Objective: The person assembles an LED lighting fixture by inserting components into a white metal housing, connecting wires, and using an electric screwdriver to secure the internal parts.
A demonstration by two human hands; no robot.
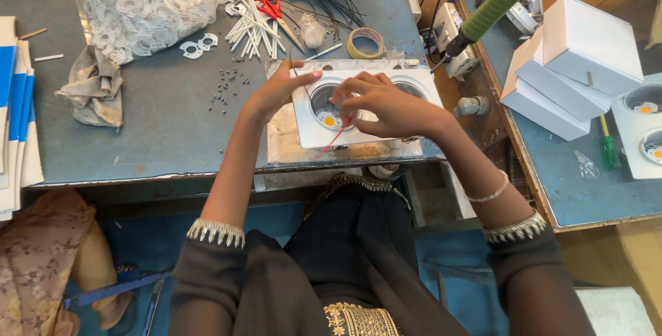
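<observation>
Both hands' grip (pixel 376 105) on white light fixture (pixel 365 126)

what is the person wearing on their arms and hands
Both arms wear dark, near-black sleeves pushed up toward the elbow, each edged with a band of silvery-gold beaded trim. The right arm also carries a thin pale bracelet above the wrist. The left hand and right hand are bare, without gloves.

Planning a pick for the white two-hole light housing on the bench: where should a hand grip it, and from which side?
Grip the white rectangular two-hole light housing by its near long edge, coming from the person's side. It lies flat, that rim is bare, while the left hand and right hand cover the far edge and the recesses. The red wire crosses this rim, so grip left of it.
</observation>
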